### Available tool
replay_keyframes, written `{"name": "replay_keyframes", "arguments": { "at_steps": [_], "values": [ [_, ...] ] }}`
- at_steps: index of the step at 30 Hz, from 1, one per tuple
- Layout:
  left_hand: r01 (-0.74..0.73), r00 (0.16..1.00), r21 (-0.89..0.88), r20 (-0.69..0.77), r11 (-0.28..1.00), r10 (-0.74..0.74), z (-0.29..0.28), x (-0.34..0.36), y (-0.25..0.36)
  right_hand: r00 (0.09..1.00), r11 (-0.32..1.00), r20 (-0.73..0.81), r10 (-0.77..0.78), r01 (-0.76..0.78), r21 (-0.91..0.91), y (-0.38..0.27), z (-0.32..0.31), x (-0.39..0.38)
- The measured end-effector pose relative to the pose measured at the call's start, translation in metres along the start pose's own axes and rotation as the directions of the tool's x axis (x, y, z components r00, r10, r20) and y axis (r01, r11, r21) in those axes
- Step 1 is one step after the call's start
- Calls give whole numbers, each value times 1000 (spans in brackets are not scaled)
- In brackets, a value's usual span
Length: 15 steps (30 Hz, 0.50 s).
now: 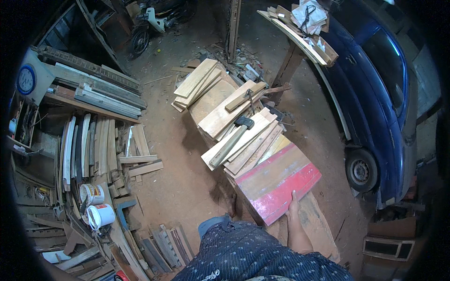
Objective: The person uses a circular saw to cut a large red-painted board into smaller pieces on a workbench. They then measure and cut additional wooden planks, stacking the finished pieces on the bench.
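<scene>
**Our right grip (294,206) is holding the red-and-brown board (281,182) by its edge**

We are seeing the board lying ahead of the right grip and mostly to its left, with the grip meeting it about midway along the lower right edge. The board is slanting across the worktop (318,229), its upper end sitting beside the pale planks (253,145). We are not managing to tell whether its near edge is touching the worktop or standing clear of it.

We are finding the right grip closed about the edge, only as wide as the board's thickness: the thumb is lying on the red face, while the other fingers are hiding beneath. The left grip is staying out of sight, so we are unable to tell its state.

Farther up, a hammer (229,146) is resting on the planks, its dark head pointing away from us. More boards (199,84) are lying fanned at the worktop's far end. On our left, two white buckets (101,216) are standing among lengths of timber (96,145); on our right, a blue car (370,98) is filling the side, and a motorbike (157,21) is standing far off at the top.
</scene>
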<state>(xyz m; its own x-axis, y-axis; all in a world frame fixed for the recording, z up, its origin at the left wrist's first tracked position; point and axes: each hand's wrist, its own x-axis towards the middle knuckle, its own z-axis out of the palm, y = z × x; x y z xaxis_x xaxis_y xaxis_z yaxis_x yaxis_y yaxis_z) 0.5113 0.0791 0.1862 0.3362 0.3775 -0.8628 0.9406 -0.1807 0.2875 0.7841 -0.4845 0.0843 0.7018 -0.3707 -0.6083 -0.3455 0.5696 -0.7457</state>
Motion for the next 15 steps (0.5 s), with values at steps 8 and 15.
{"name": "replay_keyframes", "arguments": {
  "at_steps": [8,15],
  "values": [
    [-661,454,363,-504,657,735,-228,-57,275,955,963,121,271,-267,-42,8,14,63],
    [-660,-150,591,-709,464,689,-443,-155,455,976,959,9,218,-212,-188,15,17,63]
  ]
}}
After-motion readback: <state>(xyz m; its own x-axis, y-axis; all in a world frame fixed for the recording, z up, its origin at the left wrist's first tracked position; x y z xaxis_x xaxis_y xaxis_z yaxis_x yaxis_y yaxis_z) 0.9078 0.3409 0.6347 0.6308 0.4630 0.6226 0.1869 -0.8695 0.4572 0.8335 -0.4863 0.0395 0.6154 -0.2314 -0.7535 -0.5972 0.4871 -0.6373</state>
